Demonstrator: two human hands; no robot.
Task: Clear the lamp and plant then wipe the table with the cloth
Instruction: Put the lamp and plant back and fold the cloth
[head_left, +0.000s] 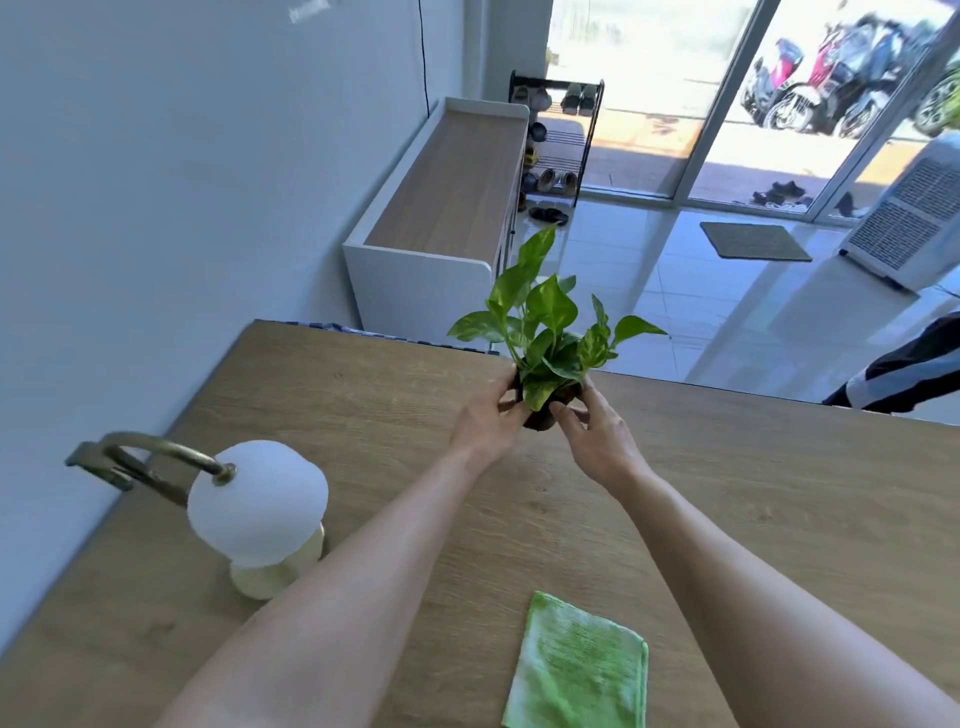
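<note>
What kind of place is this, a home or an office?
Most likely a home's entry room: a shoe rack full of shoes stands by the sliding glass doors, a doormat lies on the tiled floor, and a wooden table holds a lamp.

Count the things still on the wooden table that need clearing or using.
3: mushroom lamp at left, potted plant gripped by both hands near the far edge, folded green cloth at the near edge.

a wooden table (363, 395) with a pale oak grain carries everything here. a white mushroom-shaped lamp (258, 512) stands on it, well to the left of the left hand (485, 421) and nearer the person. a folded green cloth (579, 667) lies flat between the forearms, below both hands.
</note>
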